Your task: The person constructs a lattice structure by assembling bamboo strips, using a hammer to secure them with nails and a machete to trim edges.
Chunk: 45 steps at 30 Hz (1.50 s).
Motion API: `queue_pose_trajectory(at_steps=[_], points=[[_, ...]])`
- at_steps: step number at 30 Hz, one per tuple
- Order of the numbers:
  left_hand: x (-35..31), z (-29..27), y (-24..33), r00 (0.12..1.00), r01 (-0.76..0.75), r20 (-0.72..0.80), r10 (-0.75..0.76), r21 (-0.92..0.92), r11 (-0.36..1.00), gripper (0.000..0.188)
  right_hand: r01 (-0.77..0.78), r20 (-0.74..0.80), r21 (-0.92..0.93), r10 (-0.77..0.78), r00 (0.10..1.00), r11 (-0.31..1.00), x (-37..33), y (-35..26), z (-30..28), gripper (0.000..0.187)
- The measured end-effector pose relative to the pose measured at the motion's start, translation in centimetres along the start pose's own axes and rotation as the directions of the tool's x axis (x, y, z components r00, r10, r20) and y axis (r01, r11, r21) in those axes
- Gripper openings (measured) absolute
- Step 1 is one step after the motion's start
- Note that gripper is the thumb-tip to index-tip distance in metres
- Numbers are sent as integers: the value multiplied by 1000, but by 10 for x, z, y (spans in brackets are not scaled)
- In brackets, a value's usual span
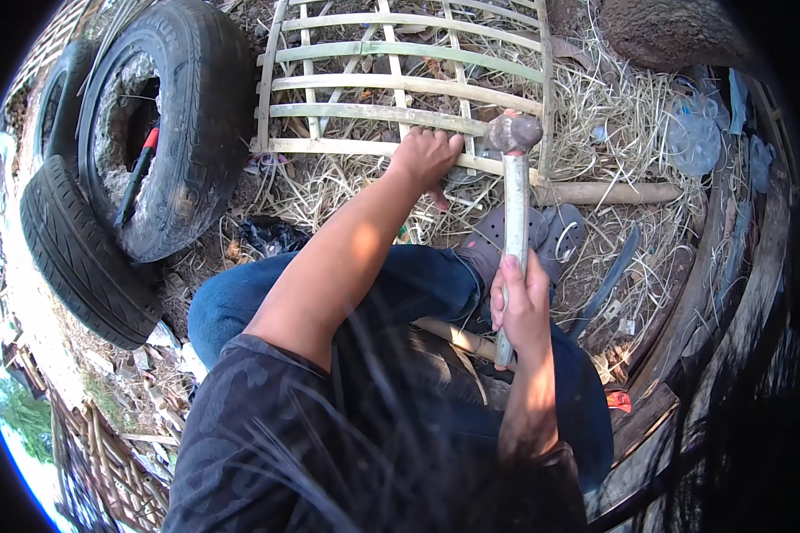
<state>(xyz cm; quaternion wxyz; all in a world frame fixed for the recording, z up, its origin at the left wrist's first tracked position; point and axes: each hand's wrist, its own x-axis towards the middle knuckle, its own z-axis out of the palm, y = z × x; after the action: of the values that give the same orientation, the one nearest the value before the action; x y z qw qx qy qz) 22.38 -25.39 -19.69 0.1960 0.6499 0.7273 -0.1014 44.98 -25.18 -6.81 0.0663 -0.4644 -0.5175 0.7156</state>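
Observation:
A flat lattice of split bamboo slats (329, 83) lies on the ground ahead, its long slats woven across several short crosspieces. My left hand (427, 160) is closed over the slats at its near edge, fingers curled on top and the thumb lower down. My right hand (523, 306) is wrapped round the lower part of a hammer's pale handle (516, 209). The hammer is upright in view, its rounded, dirt-coloured head (514, 133) over the lattice's near right corner. Whether the head touches the bamboo, I cannot tell.
Old tyres (200, 115) stand at the left, with a red-and-black tool (139, 173) in one. A bamboo pole (609, 193) extends right from the lattice. A long dark blade (609, 280) lies right of my grey clogs (563, 233). Shavings (587, 142) litter the ground; planks (729, 293) line the right.

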Motion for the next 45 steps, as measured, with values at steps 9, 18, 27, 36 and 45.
queue_pose_trajectory(at_steps=[9, 18, 27, 36, 45], points=[[-1, 6, -1, 999, 24, -30, -24, 10, 1000, 101, 88, 48, -59, -85, 995, 994, 2, 18, 0, 26], [2, 2, -1, 1000, 11, -6, -11, -12, 1000, 104, 41, 22, -51, -40, 999, 998, 1, 16, -2, 27], [1, 5, -1, 998, -14, -61, 14, -5, 1000, 108, 140, -6, -330, -150, 989, 933, 19, 42, -6, 27], [-1, 7, -1, 1000, 9, -26, -9, -11, 1000, 102, 231, 32, -311, -233, 972, 922, 11, 46, -6, 27], [0, 8, -2, 1000, 8, -4, -8, 20, 1000, 109, 129, -12, -345, -142, 990, 930, 7, 25, -3, 30]])
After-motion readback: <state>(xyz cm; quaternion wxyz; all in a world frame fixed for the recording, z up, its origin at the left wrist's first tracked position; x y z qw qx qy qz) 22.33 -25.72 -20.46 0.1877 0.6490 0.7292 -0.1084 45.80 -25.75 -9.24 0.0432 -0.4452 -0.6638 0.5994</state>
